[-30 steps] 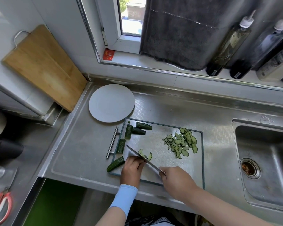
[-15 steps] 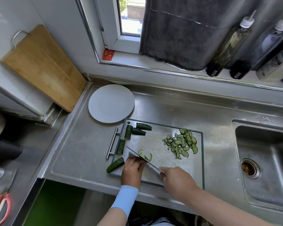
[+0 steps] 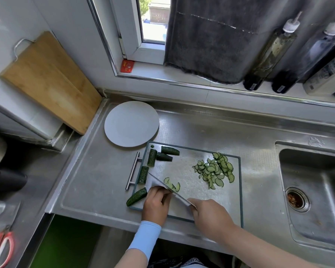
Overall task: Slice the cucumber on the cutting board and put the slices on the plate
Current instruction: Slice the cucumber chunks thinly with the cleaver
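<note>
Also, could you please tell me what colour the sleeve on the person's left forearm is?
The sleeve is light blue; it shows best, and only, in the head view.

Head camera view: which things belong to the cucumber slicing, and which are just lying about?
Job: knife, cutting board, cucumber pieces, slices, plate.
Lying about: wooden board, scissors, bottles, dark towel, sink.

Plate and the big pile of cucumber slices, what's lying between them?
In the head view, two cucumber chunks on the cutting board lie between the plate and the slice pile; the rest is bare board.
</note>
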A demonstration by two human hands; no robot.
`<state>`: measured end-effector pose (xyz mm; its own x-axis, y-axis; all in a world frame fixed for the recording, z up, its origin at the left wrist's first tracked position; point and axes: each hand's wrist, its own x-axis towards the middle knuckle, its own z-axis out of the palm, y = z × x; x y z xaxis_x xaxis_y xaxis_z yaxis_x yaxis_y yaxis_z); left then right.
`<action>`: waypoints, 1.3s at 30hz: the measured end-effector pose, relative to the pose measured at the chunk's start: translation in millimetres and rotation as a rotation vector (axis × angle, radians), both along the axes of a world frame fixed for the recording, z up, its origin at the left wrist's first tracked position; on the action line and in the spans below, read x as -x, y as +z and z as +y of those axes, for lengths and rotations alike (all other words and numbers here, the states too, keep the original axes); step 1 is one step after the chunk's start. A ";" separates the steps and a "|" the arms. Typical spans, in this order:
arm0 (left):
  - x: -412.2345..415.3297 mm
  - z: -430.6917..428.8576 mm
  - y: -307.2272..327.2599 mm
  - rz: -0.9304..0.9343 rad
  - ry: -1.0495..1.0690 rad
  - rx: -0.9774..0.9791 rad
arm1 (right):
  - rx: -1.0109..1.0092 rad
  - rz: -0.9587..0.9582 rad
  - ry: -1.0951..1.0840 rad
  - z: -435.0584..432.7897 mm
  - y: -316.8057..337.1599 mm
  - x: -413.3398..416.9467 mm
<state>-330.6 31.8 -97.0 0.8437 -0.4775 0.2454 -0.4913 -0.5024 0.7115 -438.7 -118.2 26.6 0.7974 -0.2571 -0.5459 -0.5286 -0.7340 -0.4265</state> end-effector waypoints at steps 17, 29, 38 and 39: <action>-15.5 -7.7 7.5 -0.091 -0.244 -0.168 | 0.014 -0.027 -0.087 -15.6 7.6 -10.3; 1.9 18.7 11.8 0.075 -0.062 -0.113 | -0.052 0.016 -0.061 -3.8 3.5 -3.8; 7.5 9.4 3.4 -0.084 -0.148 -0.078 | -0.065 0.055 -0.042 -3.5 -3.8 1.9; 6.8 9.0 2.9 -0.087 -0.148 -0.079 | -0.071 0.053 -0.040 -3.5 -4.2 1.7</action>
<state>-337.5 40.8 -94.2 0.7403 -0.6152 0.2712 -0.6218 -0.4730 0.6242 -440.4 -121.7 22.4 0.7570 -0.2470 -0.6050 -0.5799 -0.6807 -0.4477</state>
